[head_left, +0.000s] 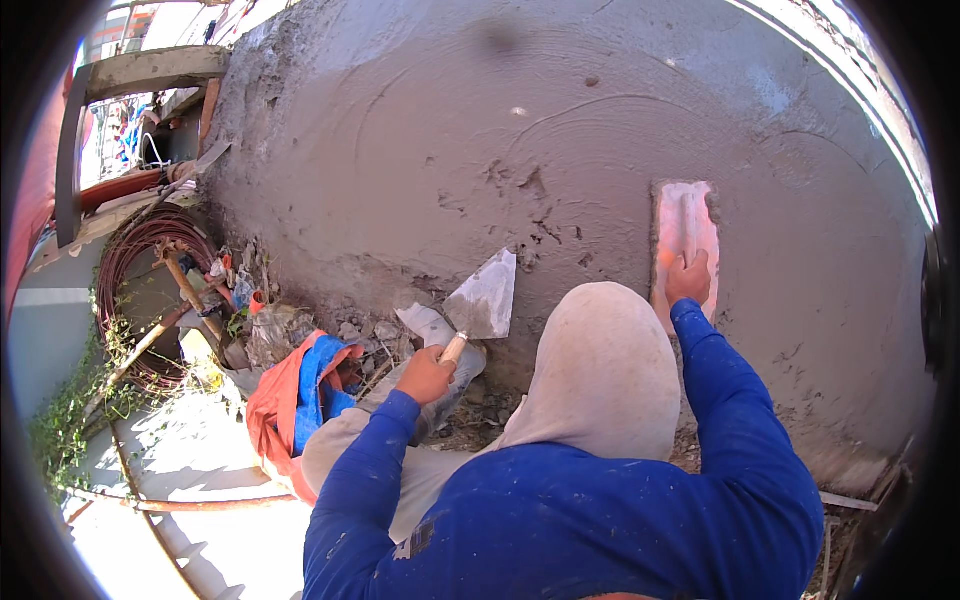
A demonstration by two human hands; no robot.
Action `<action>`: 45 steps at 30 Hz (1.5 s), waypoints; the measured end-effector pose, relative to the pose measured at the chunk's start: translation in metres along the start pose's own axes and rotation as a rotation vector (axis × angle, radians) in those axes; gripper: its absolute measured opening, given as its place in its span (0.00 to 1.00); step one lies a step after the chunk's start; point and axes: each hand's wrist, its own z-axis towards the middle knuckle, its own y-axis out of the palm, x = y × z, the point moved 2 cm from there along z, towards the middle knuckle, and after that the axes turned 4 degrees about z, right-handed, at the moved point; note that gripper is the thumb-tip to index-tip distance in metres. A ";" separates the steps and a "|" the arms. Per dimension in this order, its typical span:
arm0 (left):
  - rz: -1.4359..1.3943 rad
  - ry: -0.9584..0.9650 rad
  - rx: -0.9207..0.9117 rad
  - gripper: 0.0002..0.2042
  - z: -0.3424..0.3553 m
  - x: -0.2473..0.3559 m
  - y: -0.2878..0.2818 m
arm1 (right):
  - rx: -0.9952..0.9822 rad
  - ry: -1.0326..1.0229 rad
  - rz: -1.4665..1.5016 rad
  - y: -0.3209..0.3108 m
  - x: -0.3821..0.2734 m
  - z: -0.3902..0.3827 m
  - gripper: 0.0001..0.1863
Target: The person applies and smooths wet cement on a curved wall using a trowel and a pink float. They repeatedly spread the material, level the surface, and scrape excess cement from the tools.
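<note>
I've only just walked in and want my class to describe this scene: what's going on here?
The person's right hand grips a rectangular float, which appears to lie flat against a wall coated in grey-brown, mortar-like material. The left hand holds a trowel by its wooden handle; whether it touches the wall is unclear. Curved marks cross the coating, and rough pits show near the trowel.

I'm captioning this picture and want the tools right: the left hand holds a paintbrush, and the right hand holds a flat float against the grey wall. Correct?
Not quite: the head view shows a trowel, with a broad metal blade, in the left hand, not a paintbrush. The right hand does hold a flat float against the grey wall.
</note>
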 end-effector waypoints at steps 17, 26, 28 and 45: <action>0.262 0.159 0.078 0.15 -0.028 -0.008 -0.008 | 0.026 -0.012 0.015 -0.001 0.000 -0.003 0.20; 0.527 0.186 0.055 0.17 -0.035 0.016 -0.020 | 0.008 -0.002 0.017 -0.001 -0.001 -0.003 0.20; 0.621 0.194 0.067 0.17 -0.032 0.020 -0.029 | 0.009 0.000 0.020 -0.002 -0.001 -0.003 0.20; 0.768 0.404 0.451 0.20 -0.025 0.063 -0.080 | -0.004 0.018 0.018 -0.002 0.001 -0.003 0.21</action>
